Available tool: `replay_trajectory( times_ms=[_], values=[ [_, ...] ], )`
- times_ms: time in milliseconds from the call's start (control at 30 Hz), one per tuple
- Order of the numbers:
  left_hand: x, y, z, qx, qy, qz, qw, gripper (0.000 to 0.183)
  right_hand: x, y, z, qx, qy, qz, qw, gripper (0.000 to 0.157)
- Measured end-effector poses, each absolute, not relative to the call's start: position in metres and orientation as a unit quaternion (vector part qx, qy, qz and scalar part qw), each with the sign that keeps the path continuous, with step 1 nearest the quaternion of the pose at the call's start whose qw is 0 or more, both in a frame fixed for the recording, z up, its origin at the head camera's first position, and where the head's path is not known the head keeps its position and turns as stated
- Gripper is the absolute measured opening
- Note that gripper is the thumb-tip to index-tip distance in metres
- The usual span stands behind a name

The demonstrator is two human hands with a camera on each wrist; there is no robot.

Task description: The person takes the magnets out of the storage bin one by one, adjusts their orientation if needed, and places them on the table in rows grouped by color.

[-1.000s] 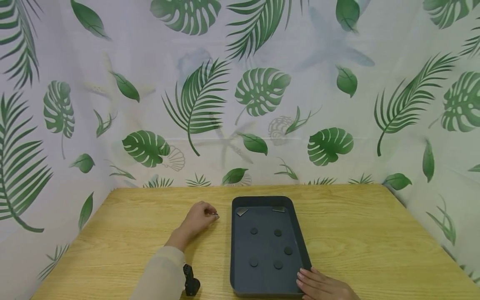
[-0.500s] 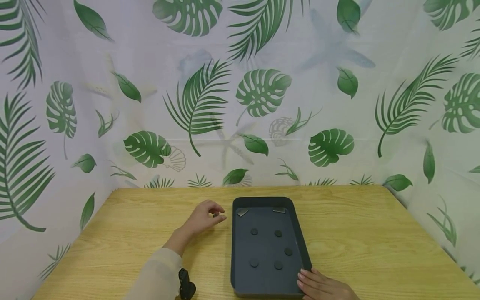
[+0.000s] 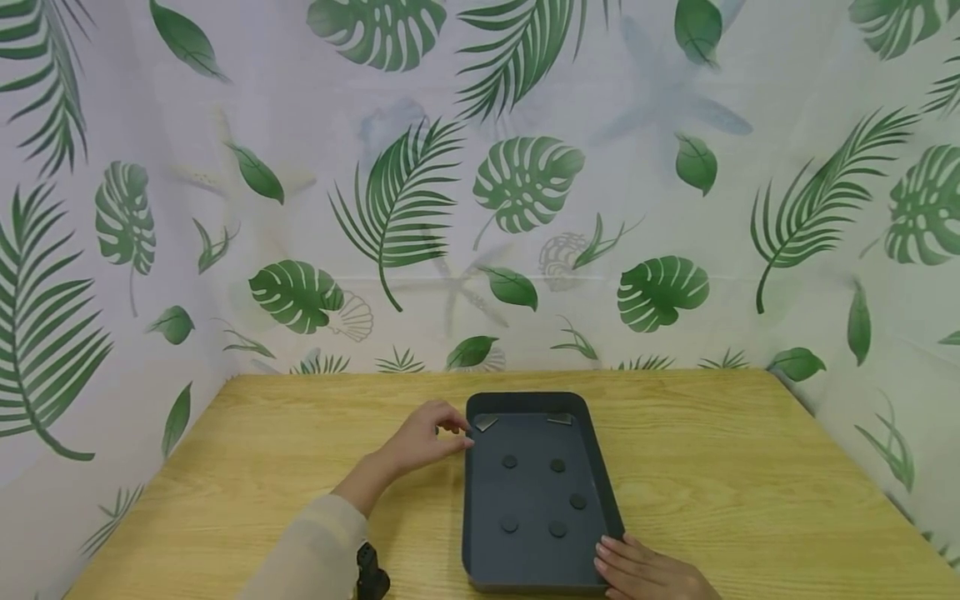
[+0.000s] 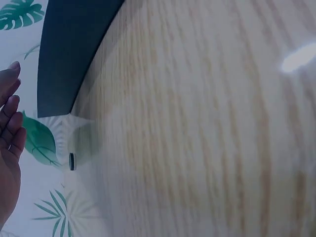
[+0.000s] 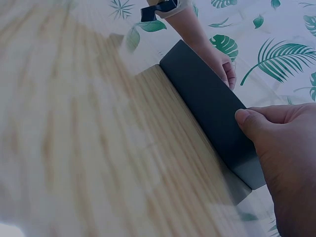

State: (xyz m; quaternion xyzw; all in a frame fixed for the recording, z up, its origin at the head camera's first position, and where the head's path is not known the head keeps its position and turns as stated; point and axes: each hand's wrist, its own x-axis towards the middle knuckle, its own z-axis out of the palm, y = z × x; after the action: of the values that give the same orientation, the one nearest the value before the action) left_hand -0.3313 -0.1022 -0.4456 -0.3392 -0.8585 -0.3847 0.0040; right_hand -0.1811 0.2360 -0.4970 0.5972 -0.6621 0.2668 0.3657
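My left hand [image 3: 429, 437] is at the far left side of a dark grey rectangular tray [image 3: 536, 492], thumb and fingers apart, fingertips right at the rim. A small dark disc [image 4: 72, 161] stands on the table beyond that hand in the left wrist view; in the head view the hand mostly hides it. My right hand [image 3: 652, 575] grips the tray's near right corner, with the thumb [image 5: 249, 121] against the outer wall and the fingers over the rim. Inside the tray lie several dark discs [image 3: 557, 465] and two shiny flat pieces, one [image 3: 486, 422] at each far corner.
The tray stands on a wood-grain table [image 3: 712, 467]. A leaf-patterned cloth [image 3: 525, 317] hangs behind and at both sides. A black wrist device [image 3: 370, 571] sits by my left sleeve [image 3: 315, 542].
My left hand has let go of the small disc, spread its thumb and fingers, and moved right to the tray's rim. The right hand and tray have stayed in place.
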Motion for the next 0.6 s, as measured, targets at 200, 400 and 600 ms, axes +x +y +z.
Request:
replay_trajectory(
  times_ms=[200, 400, 600],
  values=[
    [-0.322, -0.091, -0.439, -0.381, -0.853, -0.357, 0.001, 0.023, -0.182, 0.237, -0.499, 0.606, -0.658, 0.263, 0.361, 0.039],
    [-0.316, -0.079, -0.438, -0.432, -0.838, -0.333, -0.018, 0.021, -0.183, 0.236, -0.499, 0.602, -0.659, 0.255, 0.371, 0.038],
    [-0.311, -0.071, -0.439, -0.477, -0.817, -0.321, -0.036, 0.021, -0.183, 0.237, -0.5, 0.593, -0.668, 0.258, 0.368, 0.038]
  ],
)
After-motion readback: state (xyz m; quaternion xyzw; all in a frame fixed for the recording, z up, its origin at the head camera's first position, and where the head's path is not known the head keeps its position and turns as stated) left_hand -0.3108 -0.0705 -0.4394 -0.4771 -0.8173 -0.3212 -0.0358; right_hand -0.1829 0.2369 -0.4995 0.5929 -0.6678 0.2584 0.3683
